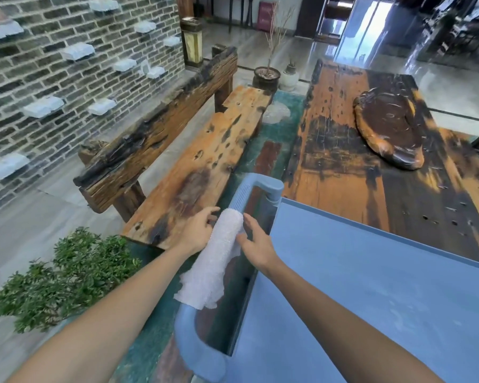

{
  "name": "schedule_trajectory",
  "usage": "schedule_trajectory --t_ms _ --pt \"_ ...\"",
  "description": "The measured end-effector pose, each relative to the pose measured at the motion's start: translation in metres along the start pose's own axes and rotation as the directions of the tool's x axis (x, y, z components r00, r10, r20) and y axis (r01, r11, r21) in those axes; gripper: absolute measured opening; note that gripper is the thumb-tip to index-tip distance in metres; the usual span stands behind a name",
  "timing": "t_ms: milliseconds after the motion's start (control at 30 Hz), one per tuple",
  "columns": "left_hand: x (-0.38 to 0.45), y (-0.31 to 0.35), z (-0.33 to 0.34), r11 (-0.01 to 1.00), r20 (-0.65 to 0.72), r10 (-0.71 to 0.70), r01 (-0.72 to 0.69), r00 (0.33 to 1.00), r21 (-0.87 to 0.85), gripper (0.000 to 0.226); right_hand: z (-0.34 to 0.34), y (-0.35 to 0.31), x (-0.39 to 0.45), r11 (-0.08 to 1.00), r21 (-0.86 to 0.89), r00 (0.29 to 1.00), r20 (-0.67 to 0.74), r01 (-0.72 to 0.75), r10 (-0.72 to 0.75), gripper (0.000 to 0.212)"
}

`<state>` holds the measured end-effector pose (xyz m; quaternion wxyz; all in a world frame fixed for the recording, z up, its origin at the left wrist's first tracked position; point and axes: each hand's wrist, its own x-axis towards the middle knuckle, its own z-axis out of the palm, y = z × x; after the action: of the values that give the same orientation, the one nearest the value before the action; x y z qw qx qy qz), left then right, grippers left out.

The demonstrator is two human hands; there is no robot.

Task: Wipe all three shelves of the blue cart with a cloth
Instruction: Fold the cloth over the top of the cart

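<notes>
The blue cart fills the lower right, and only its flat top shelf shows. Its lower shelves are hidden. A white fluffy cloth hangs draped over the cart's blue push handle at the cart's left end. My left hand rests against the cloth's left side with its fingers spread. My right hand touches the cloth's right side, fingers apart and not closed around it.
A rough wooden bench stands left of the cart, with a brick wall behind it. A long wooden table carrying a dark carved tray lies beyond the cart. A green shrub sits at the lower left. Two pots stand on the floor farther back.
</notes>
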<state>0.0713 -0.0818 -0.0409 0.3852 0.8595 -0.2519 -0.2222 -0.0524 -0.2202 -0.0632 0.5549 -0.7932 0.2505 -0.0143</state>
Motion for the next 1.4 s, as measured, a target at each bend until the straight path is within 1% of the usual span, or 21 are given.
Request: schedule_trajectory --t_ms 67,133,200,267,300,367,433,500,600,667,733,800,867,933,1000,1067,1167,1267,1333,1400 --pt "0.010 0.002 -0.001 0.994 0.066 0.047 -0.040 0.997 -0.097 0.046 0.004 -0.001 0.005 1.000 0.012 1.000 -0.023 0.006 -0.006 0.049" --pt "0.014 0.001 0.000 0.979 0.122 0.054 -0.029 0.991 -0.200 0.033 0.007 -0.001 0.010 1.000 0.016 0.999 -0.054 0.000 0.001 0.037" --pt "0.014 -0.003 0.003 0.975 0.116 0.021 0.006 0.993 -0.223 0.025 0.009 0.002 0.012 1.000 0.019 0.996 -0.085 -0.002 0.003 0.024" --pt "0.013 -0.010 0.008 0.971 0.076 -0.021 0.039 0.997 -0.236 0.020 0.009 0.006 0.012 0.999 0.029 0.994 -0.107 -0.014 0.017 0.012" --pt "0.013 -0.013 0.011 0.962 0.073 -0.041 0.059 0.996 -0.267 0.020 0.009 0.008 0.011 0.999 0.040 0.993 -0.112 -0.024 0.029 0.010" --pt "0.010 -0.015 0.015 0.938 0.062 -0.083 0.099 0.995 -0.333 0.020 0.007 0.011 0.007 0.994 0.097 0.993 -0.107 -0.045 0.056 0.017" --pt "0.008 -0.015 0.018 0.937 -0.038 -0.069 0.052 0.997 -0.344 0.023 0.003 0.013 0.002 0.979 0.197 0.991 -0.109 -0.056 0.078 0.021" --pt "0.005 -0.012 0.016 0.950 -0.115 -0.036 -0.002 0.993 -0.313 0.025 -0.003 0.012 -0.003 0.969 0.240 0.988 -0.131 -0.049 0.082 0.023" --pt "-0.006 -0.003 0.006 0.989 -0.249 0.045 -0.079 0.968 -0.129 0.033 -0.014 0.008 -0.015 0.979 0.202 0.981 -0.186 -0.011 0.049 0.023" --pt "-0.010 0.002 -0.003 0.992 -0.298 0.124 -0.129 0.946 0.005 0.030 -0.023 0.001 -0.023 0.980 0.195 0.973 -0.229 0.035 0.011 0.020" --pt "-0.016 0.012 -0.013 0.979 -0.306 0.202 -0.183 0.930 0.090 0.022 -0.038 -0.009 -0.034 0.975 0.197 0.962 -0.268 0.103 -0.047 0.016" --pt "-0.022 0.029 -0.024 0.956 -0.294 0.292 -0.271 0.910 0.108 0.017 -0.056 -0.018 -0.046 0.968 0.188 0.951 -0.289 0.166 -0.106 0.012" --pt "-0.031 0.052 -0.032 0.923 -0.275 0.386 -0.367 0.881 0.118 0.018 -0.078 -0.025 -0.061 0.961 0.158 0.938 -0.303 0.226 -0.171 0.009" --pt "-0.040 0.073 -0.037 0.900 -0.239 0.434 -0.406 0.869 0.160 0.016 -0.099 -0.031 -0.076 0.950 0.106 0.918 -0.310 0.293 -0.248 0.006" --pt "-0.046 0.092 -0.041 0.878 -0.193 0.465 -0.422 0.864 0.227 0.014 -0.120 -0.035 -0.090 0.928 0.039 0.883 -0.325 0.370 -0.338 0.004" --pt "-0.057 0.111 -0.038 0.832 -0.167 0.528 -0.467 0.833 0.301 0.013 -0.143 -0.037 -0.111 0.903 -0.024 0.843 -0.350 0.429 -0.410 0.002" --pt "-0.067 0.134 -0.030 0.756 -0.132 0.623 -0.551 0.771 0.352 0.016 -0.167 -0.038 -0.132 0.881 -0.079 0.808 -0.368 0.467 -0.461 0.008" --pt "-0.082 0.154 -0.017 0.693 -0.089 0.691 -0.622 0.717 0.365 0.016 -0.187 -0.033 -0.159 0.864 -0.130 0.775 -0.391 0.487 -0.496 0.008" --pt "-0.098 0.166 -0.007 0.630 -0.016 0.726 -0.656 0.687 0.416 0.017 -0.198 -0.025 -0.181 0.861 -0.172 0.764 -0.403 0.478 -0.504 0.009" --pt "-0.114 0.172 0.003 0.542 0.078 0.753 -0.684 0.653 0.489 0.019 -0.207 -0.013 -0.202 0.865 -0.239 0.775 -0.384 0.442 -0.502 0.005"
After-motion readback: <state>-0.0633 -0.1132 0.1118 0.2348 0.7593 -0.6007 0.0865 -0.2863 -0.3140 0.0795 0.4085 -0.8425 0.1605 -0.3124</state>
